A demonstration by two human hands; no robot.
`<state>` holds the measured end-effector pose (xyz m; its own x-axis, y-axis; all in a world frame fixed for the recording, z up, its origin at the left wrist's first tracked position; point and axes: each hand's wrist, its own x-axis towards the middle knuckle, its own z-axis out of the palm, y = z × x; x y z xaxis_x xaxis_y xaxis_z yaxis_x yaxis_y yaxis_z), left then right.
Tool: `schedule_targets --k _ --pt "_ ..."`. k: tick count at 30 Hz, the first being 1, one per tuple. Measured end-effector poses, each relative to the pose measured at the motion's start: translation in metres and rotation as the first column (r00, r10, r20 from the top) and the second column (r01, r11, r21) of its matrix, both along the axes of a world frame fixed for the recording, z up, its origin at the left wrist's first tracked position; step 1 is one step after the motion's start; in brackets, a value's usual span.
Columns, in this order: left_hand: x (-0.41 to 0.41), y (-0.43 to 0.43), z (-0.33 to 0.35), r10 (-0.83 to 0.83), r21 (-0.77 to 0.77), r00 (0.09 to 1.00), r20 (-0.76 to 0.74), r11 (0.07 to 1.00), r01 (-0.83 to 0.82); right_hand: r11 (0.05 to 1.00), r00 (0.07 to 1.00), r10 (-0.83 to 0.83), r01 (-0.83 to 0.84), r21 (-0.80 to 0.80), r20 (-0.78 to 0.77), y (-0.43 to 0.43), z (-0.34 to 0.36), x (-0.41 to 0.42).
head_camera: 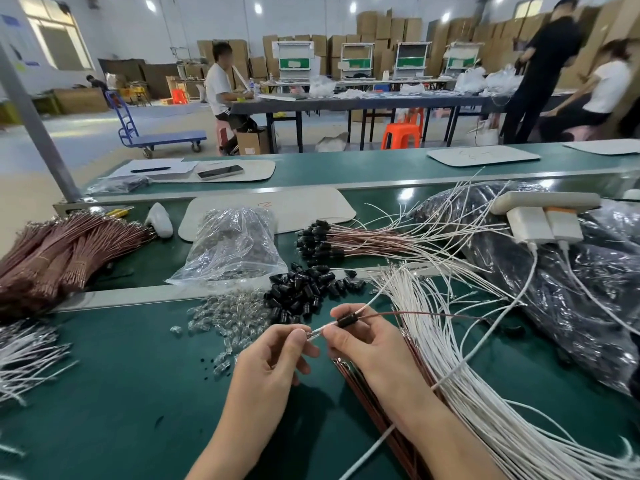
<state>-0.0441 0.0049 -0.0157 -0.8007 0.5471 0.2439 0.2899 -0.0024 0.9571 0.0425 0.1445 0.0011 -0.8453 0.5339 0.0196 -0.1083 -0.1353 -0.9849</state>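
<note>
The smooth green desk (114, 393) is wide, with open room at its front left. A thick bunch of thin white wires (485, 393) lies beside the right hand (367, 344). Behind sit heaps of little black plastic caps (304, 289) and tiny clear glass bulbs (228, 317). Above the desk, the right fingers pinch one round black cap (346, 320) on a thin brown wire (433, 313). The left hand (270, 365) pinches its clear tip (313, 332).

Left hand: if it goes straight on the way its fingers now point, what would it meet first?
Probably the right hand, close ahead: the left hand, pinching a small clear bulb, points toward its thumb and the black cap it holds. Depth is hard to judge.
</note>
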Motion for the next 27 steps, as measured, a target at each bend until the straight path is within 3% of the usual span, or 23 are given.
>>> schedule_targets --k 12,27 --pt "0.0028 -0.0007 0.0003 0.011 -0.029 1.000 0.012 1.000 -0.010 0.998 1.000 0.002 -0.003 0.065 0.017 -0.0034 0.0039 0.0022" --pt "0.0053 -0.0024 -0.0029 0.029 -0.115 0.995 -0.093 0.993 -0.040 0.997 0.999 0.040 -0.040 0.063 0.000 -0.0038 0.0054 0.0035"
